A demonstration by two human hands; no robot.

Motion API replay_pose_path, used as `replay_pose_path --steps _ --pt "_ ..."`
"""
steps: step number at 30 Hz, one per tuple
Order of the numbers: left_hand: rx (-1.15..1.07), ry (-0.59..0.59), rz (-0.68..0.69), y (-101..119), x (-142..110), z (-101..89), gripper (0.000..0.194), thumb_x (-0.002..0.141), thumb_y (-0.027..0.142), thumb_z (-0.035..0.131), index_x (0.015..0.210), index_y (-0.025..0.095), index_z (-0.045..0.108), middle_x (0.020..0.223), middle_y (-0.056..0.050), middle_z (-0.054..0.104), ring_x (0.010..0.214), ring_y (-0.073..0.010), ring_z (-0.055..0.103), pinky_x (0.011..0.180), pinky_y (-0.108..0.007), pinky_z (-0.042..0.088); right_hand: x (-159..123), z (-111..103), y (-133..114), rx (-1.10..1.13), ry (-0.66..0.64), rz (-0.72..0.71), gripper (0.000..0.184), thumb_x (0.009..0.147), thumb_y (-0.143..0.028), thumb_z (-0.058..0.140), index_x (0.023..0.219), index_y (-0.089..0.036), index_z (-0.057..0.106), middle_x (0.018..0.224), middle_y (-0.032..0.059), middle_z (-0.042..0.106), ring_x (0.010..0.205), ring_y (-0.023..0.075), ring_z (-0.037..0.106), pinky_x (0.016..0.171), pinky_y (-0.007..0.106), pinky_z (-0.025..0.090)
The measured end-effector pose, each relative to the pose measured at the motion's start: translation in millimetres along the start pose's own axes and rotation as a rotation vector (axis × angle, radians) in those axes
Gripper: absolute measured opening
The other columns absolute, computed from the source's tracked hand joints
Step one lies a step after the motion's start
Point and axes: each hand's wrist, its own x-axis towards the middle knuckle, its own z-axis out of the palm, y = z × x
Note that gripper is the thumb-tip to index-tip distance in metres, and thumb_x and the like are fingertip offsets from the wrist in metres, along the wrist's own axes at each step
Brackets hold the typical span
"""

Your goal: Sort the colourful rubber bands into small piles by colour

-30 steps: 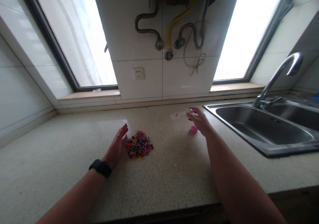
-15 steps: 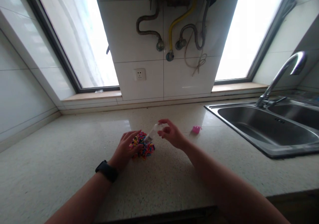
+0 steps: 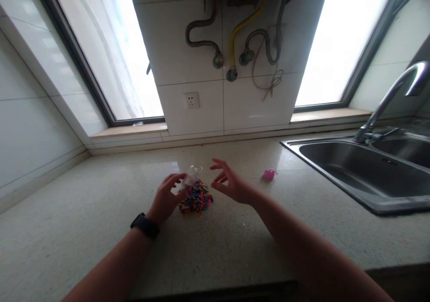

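My left hand (image 3: 169, 197), with a dark watch on its wrist, holds a small clear plastic container (image 3: 192, 175) between thumb and fingers. The container is tilted over the back of a heap of small multicoloured bands (image 3: 198, 199), perhaps rubber hair ties, lying on the counter. Part of the heap is hidden by my left thumb. Just right of the heap, my right hand (image 3: 231, 186) is raised with its fingers apart and nothing in them. Farther right lies a small pink plastic piece (image 3: 269, 174) with a thin loop, perhaps a lid.
The speckled stone countertop (image 3: 110, 203) runs up to a tiled wall with a socket (image 3: 191, 100) and pipes. A steel double sink (image 3: 339, 167) with a tall faucet (image 3: 386, 100) is at the right. The counter's front edge is near my forearms.
My right hand brought the clear container from near the pink piece left to the heap, then let go of it. My left hand moved in over the heap and now holds the container.
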Motion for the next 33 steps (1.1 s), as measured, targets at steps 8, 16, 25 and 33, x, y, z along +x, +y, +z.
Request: replay_pose_path --steps 8,16,25,33 --pt "-0.01 0.029 -0.407 -57.0 2.0 -21.9 0.052 0.08 0.054 0.066 0.121 0.023 0.06 0.102 -0.008 0.07 0.093 -0.023 0.067 0.076 -0.034 0.052 -18.8 -92.0 49.6 -1.048 0.182 0.78 0.052 0.085 -0.044 0.053 0.13 -0.017 0.054 0.129 0.0209 0.052 0.121 0.0415 0.046 0.092 0.058 0.037" --pt "0.066 -0.059 -0.365 -64.0 3.1 -12.0 0.046 0.088 0.051 0.056 0.123 0.023 0.054 0.103 -0.007 0.072 0.091 -0.0216 0.068 0.078 -0.034 0.051 -16.2 -83.7 77.2 -0.859 0.082 0.775 0.041 0.083 -0.025 0.056 0.122 -0.014 0.058 0.114 0.0184 0.058 0.101 0.0279 0.062 0.084 0.035 0.045" --pt "0.347 0.054 -0.257 -71.6 3.4 -7.2 0.036 0.085 0.045 0.059 0.107 0.016 0.057 0.092 -0.009 0.067 0.084 -0.0236 0.063 0.076 -0.035 0.049 34.1 2.3 87.5 -0.564 0.187 0.201 0.025 0.081 -0.021 0.063 0.105 -0.018 0.057 0.1 0.01 0.062 0.09 0.0192 0.06 0.084 0.032 0.045" --pt "0.372 -0.099 -0.266 -56.7 5.0 -13.4 0.03 0.089 0.042 0.053 0.078 0.02 0.069 0.084 -0.009 0.071 0.085 -0.0237 0.064 0.078 -0.034 0.046 83.2 47.2 77.8 -0.39 0.037 0.162 0.026 0.082 -0.014 0.064 0.108 -0.019 0.066 0.106 0.0082 0.071 0.096 0.0191 0.065 0.09 0.032 0.047"
